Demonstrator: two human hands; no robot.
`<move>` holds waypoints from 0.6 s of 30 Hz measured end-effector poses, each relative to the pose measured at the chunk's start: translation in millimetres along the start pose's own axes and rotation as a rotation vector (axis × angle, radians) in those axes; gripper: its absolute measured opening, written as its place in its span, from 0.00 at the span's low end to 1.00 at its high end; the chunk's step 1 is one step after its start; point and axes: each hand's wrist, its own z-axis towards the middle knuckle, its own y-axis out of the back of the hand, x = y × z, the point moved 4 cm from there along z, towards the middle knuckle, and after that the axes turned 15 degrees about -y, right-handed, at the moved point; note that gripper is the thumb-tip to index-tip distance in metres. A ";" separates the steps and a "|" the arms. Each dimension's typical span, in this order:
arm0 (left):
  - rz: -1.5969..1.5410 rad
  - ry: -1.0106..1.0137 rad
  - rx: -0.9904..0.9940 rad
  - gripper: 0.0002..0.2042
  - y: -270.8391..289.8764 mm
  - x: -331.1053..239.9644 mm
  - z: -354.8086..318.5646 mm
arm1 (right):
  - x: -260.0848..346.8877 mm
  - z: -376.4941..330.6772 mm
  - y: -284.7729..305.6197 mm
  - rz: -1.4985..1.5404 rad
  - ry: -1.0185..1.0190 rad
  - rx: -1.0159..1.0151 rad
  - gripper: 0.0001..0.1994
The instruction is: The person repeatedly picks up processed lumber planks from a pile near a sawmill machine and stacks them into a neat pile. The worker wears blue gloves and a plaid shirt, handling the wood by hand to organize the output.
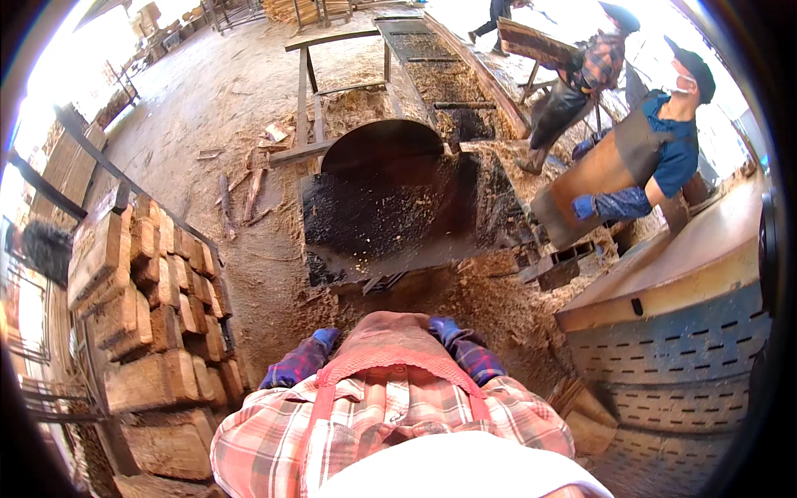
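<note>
My left hand, in a blue glove, hangs beside my apron. On the apron's other side is my right hand, gloved in blue too. Both are low and near my body, and their fingers are too foreshortened to make out. No held object shows at either one. Ahead of them stands a dark metal machine table strewn with sawdust. A large dark disc, like a saw blade, rises at its far edge. A gap separates both hands from the table.
Stacked timber blocks stand at my left. A slotted metal cabinet is at my right. One co-worker in an apron and blue gloves stands right of the table; behind, another person carries a plank. Wood scraps litter the floor.
</note>
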 end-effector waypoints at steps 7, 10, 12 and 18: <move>0.293 -0.210 0.092 0.14 27.4 41.2 -6.2 | -30.3 10.3 14.0 0.164 -0.061 -0.339 0.15; 0.301 -0.231 0.166 0.13 41.5 47.5 0.8 | -51.9 5.4 25.7 0.149 0.060 -0.439 0.17; 0.411 -0.377 0.161 0.12 52.9 40.6 8.2 | -64.6 3.1 25.9 -0.554 0.105 -0.618 0.19; -0.106 -0.273 0.022 0.11 75.9 14.6 40.8 | -139.1 22.1 43.1 0.502 -0.054 -0.655 0.18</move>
